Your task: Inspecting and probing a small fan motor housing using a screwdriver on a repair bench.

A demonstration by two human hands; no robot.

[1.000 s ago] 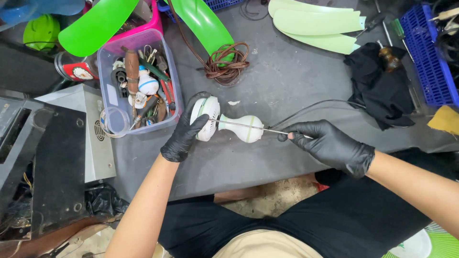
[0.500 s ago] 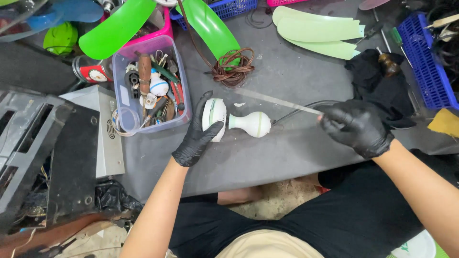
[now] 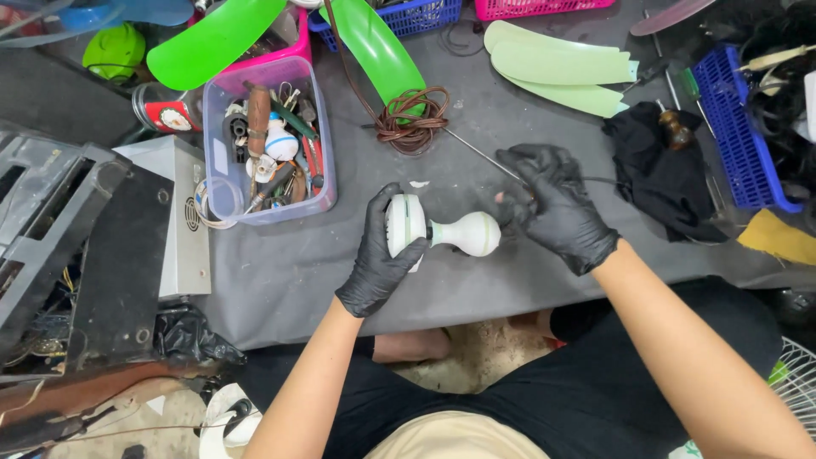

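Head view: two black-gloved hands work a white fan housing on my grey bench.

From the head camera I see my left hand (image 3: pixel 380 259) closed around the round end of the white fan housing (image 3: pixel 442 231), which lies on its side on the grey tabletop (image 3: pixel 280 263), near the front edge. My right hand (image 3: pixel 554 206) sits just right of the housing's bulbous end, fingers curled round the handle of a thin metal rod (image 3: pixel 480 153) whose shaft angles up-left toward the coil of brown cable (image 3: pixel 412 119). A clear tub of tools (image 3: pixel 268 140) stands to the left, pale green fan blades (image 3: pixel 557 68) and a black cloth (image 3: pixel 659 174) farther back.
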